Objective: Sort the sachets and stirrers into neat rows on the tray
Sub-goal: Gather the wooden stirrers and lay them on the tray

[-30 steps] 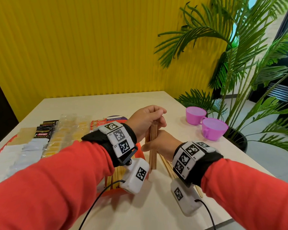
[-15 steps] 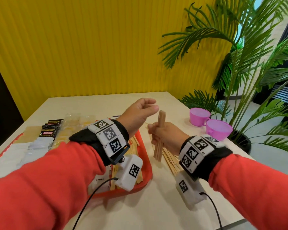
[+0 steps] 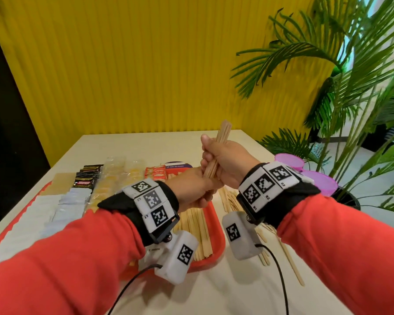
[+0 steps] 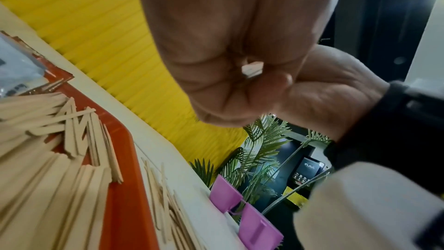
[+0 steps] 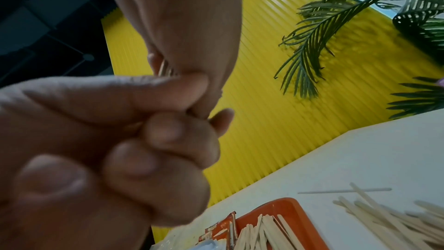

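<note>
My right hand (image 3: 223, 160) grips a bundle of wooden stirrers (image 3: 223, 133) upright above the tray's right edge. Just below it, my left hand (image 3: 198, 189) curls round the bundle's lower end (image 4: 252, 68). The red tray (image 3: 216, 226) holds rows of sachets: brown (image 3: 59, 185), black (image 3: 87, 178), white (image 3: 62, 208), clear yellow (image 3: 114, 178) and red (image 3: 155, 172). A stack of stirrers (image 3: 196, 228) lies along its right side. Loose stirrers (image 3: 230, 198) are scattered on the table right of the tray.
Two pink cups (image 3: 289, 160) stand at the table's right edge, beside a potted palm (image 3: 350, 98). A yellow ribbed wall runs behind the table. One stray stirrer (image 3: 291, 264) lies near the front right, under my right forearm.
My left hand let go of the bundle's top, swung out over the tray, then came back and took hold of its lower end. My right hand lifted the bundle higher.
</note>
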Demonstrator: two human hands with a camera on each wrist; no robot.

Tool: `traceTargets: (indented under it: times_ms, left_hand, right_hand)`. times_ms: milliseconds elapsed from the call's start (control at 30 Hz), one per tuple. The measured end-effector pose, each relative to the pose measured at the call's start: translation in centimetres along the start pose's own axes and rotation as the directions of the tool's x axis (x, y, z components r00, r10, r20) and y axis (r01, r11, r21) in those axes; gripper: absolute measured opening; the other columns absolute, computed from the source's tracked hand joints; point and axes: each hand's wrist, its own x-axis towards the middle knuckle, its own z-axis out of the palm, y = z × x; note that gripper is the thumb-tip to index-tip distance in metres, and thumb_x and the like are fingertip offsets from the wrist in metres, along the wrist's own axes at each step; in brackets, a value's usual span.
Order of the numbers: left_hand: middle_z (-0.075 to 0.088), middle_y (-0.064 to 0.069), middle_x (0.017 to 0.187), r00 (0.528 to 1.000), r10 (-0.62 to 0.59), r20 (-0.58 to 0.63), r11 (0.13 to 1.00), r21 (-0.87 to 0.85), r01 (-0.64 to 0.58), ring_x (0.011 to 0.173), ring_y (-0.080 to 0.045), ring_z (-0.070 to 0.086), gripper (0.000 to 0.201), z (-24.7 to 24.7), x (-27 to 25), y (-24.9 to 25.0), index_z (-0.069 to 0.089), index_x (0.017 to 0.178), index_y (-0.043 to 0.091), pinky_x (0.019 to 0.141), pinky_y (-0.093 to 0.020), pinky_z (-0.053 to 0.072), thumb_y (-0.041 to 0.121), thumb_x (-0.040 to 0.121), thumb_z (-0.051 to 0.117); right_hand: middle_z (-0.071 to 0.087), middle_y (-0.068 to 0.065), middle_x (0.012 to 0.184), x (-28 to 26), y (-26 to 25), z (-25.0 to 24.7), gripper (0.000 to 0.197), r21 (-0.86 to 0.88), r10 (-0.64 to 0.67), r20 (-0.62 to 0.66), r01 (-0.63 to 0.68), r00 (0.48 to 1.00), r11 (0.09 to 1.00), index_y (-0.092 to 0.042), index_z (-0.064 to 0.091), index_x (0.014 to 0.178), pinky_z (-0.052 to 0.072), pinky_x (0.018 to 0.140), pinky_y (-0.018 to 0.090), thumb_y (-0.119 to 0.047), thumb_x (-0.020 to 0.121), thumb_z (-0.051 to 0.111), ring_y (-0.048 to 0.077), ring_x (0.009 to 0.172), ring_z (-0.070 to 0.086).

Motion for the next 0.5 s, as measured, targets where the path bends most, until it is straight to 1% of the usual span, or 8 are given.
traceTargets:
  times_ms: [100,167,233,300,333,400,433,500]
  left_hand:
    - [0.034,0.002,0.055,0.997,-0.080,-0.016,0.992,-0.102,0.078,0.041,-0.004,0.031,0.017,-0.7,0.1,-0.4,0.041,0.080,0.015,0.035,-0.012,0.023,0.012,0.096,0.044]
    - [0.030,0.003,0.054,0.989,-0.145,0.011,0.965,-0.220,0.144,0.041,-0.004,0.027,0.016,-1.3,0.1,-0.4,0.041,0.081,0.016,0.033,-0.010,0.020,0.014,0.098,0.042]
    - [0.030,0.004,0.051,0.977,-0.208,0.048,0.927,-0.310,0.212,0.039,-0.003,0.027,0.018,-2.0,0.3,-0.5,0.040,0.080,0.016,0.030,-0.008,0.021,0.014,0.098,0.041]
    - [0.034,0.003,0.049,0.959,-0.266,0.099,0.882,-0.375,0.284,0.037,-0.003,0.032,0.016,-2.5,0.5,-0.6,0.040,0.083,0.014,0.030,-0.008,0.026,0.013,0.098,0.041]
    - [0.037,0.001,0.051,0.951,-0.286,0.120,0.864,-0.396,0.310,0.038,-0.004,0.037,0.011,-2.6,0.6,-0.6,0.042,0.088,0.012,0.032,-0.008,0.031,0.013,0.098,0.041]
    - [0.047,-0.004,0.062,0.941,-0.312,0.130,0.855,-0.393,0.338,0.048,-0.009,0.050,0.007,-2.8,1.0,-0.6,0.046,0.100,0.009,0.044,-0.014,0.046,0.015,0.099,0.043]
    - [0.052,-0.007,0.071,0.939,-0.322,0.116,0.864,-0.370,0.342,0.058,-0.013,0.055,0.010,-3.0,1.3,-0.5,0.048,0.103,0.009,0.053,-0.020,0.051,0.017,0.098,0.044]
    - [0.055,-0.011,0.086,0.939,-0.338,0.060,0.883,-0.324,0.338,0.074,-0.020,0.057,0.010,-3.8,1.9,-0.4,0.051,0.101,0.010,0.066,-0.028,0.051,0.018,0.096,0.047]
  right_hand:
    - [0.050,0.005,0.062,0.6,0.3,0.2,0.024,-0.214,0.000,0.049,0.010,0.999,0.977,-0.010,0.049,0.072,0.043,0.061,0.031,-0.020,0.092,0.056,0.018,0.060,0.049]
    - [0.054,0.007,0.069,0.9,0.4,0.2,0.013,-0.260,0.044,0.113,-0.013,0.993,0.966,-0.008,0.051,0.080,0.041,0.057,0.025,-0.012,0.092,0.055,0.017,0.063,0.049]
    - [0.054,0.008,0.071,1.3,0.7,0.2,0.012,-0.274,0.096,0.138,-0.055,0.986,0.960,-0.007,0.052,0.081,0.038,0.055,0.022,-0.005,0.093,0.050,0.015,0.060,0.047]
    - [0.053,0.007,0.068,2.1,1.0,0.4,0.015,-0.335,0.145,0.112,-0.100,0.983,0.937,-0.006,0.053,0.081,0.038,0.052,0.020,-0.006,0.095,0.048,0.011,0.053,0.047]
    - [0.054,0.006,0.068,2.5,1.1,0.6,0.013,-0.356,0.170,0.085,-0.130,0.982,0.926,-0.005,0.052,0.083,0.041,0.051,0.020,-0.008,0.095,0.048,0.011,0.054,0.049]
    - [0.057,0.007,0.070,3.7,1.4,0.8,0.011,-0.371,0.226,0.023,-0.202,0.974,0.906,-0.003,0.051,0.086,0.046,0.055,0.026,-0.009,0.095,0.050,0.015,0.060,0.054]
    - [0.058,0.008,0.072,4.3,1.5,0.8,0.012,-0.380,0.256,-0.009,-0.240,0.967,0.893,-0.002,0.052,0.084,0.049,0.060,0.029,-0.009,0.095,0.051,0.018,0.065,0.055]
    - [0.058,0.013,0.080,5.7,1.9,0.9,0.014,-0.427,0.319,-0.065,-0.315,0.946,0.848,-0.001,0.053,0.082,0.052,0.077,0.037,-0.008,0.094,0.051,0.023,0.076,0.057]
